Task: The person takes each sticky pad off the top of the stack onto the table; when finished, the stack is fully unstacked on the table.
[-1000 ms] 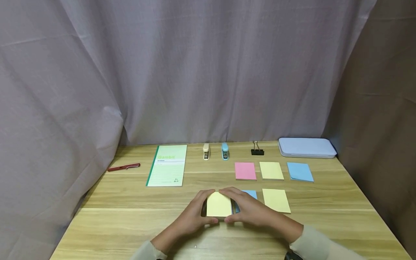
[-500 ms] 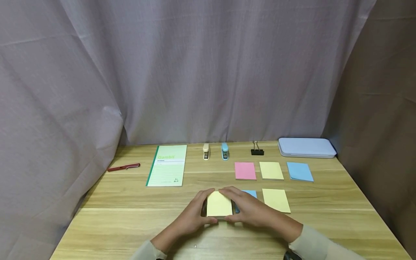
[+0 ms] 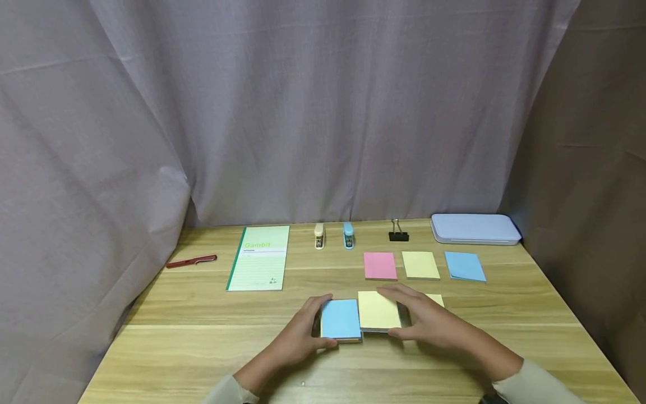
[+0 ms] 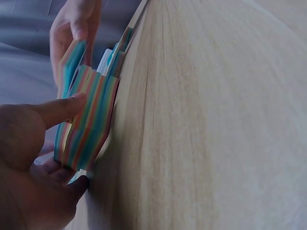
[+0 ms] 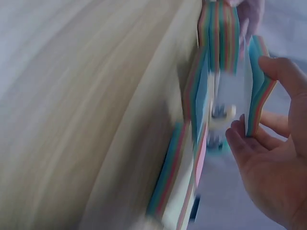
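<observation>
At six o'clock on the wooden surface [image 3: 202,348], seen from the head camera, the left hand [image 3: 303,331] is gripping a note stack [image 3: 341,320] whose top sheet is blue, its fingers curling round the stack's left edge. Just beside it, at three o'clock, the right hand [image 3: 429,322] is holding a lifted wad [image 3: 378,310] with a yellow top sheet, thumb and fingers clamping its near and far edges. A loose yellow note [image 3: 436,299] is peeking out behind that hand. Toward twelve o'clock a pink pad [image 3: 380,265], a yellow pad [image 3: 420,265] and a blue pad [image 3: 465,266] are lying in a row, with a black binder clip [image 3: 398,232], two small staplers [image 3: 333,235] and a pale case [image 3: 474,229] beyond them. At ten o'clock a green notebook [image 3: 258,257] and a red pen [image 3: 191,261] are lying apart.

Through the left wrist camera, the left hand [image 4: 33,167] is pinching the stack's [image 4: 86,124] striped edge, with the thumb on top and the fingers underneath.

Through the right wrist camera, blurred, the right hand [image 5: 273,158] is clasping the wad [image 5: 256,91], fingers and thumb curling round it and holding it apart from the stack [image 5: 218,36].
</observation>
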Demonstrator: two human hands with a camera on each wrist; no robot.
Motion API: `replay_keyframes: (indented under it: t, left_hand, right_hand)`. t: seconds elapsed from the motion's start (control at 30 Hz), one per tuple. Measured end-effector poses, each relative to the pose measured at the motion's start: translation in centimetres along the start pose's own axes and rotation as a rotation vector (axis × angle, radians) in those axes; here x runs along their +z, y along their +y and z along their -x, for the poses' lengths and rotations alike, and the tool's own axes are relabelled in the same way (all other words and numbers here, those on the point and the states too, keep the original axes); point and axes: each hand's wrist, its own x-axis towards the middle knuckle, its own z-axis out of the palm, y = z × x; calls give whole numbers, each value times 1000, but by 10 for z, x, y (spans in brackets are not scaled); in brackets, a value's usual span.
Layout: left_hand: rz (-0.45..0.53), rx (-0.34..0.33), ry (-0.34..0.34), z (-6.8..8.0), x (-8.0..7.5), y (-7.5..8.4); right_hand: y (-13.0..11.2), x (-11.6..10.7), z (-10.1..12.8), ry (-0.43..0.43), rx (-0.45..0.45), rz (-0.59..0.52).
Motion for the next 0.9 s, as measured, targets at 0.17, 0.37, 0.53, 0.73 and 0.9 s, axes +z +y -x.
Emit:
replay_keyframes:
  t: [0.17, 0.37, 0.53, 0.73, 0.9]
  left_hand:
    - [-8, 3, 2, 1, -1, 0]
    - [-13, 9, 4, 1, -1, -1]
    - [-12, 4, 1, 1, -1, -1]
    - [-10, 0, -4, 1, -1, -1]
    - [-5, -5, -10, 1, -1, 0]
  right_hand:
    - [25, -24, 30, 86, 57, 47]
    - [63, -51, 70, 170, 69, 74]
    - [91, -64, 97, 189, 130, 30]
    - [114, -68, 111, 193, 161, 61]
    - [122, -68, 114, 168, 167, 105]
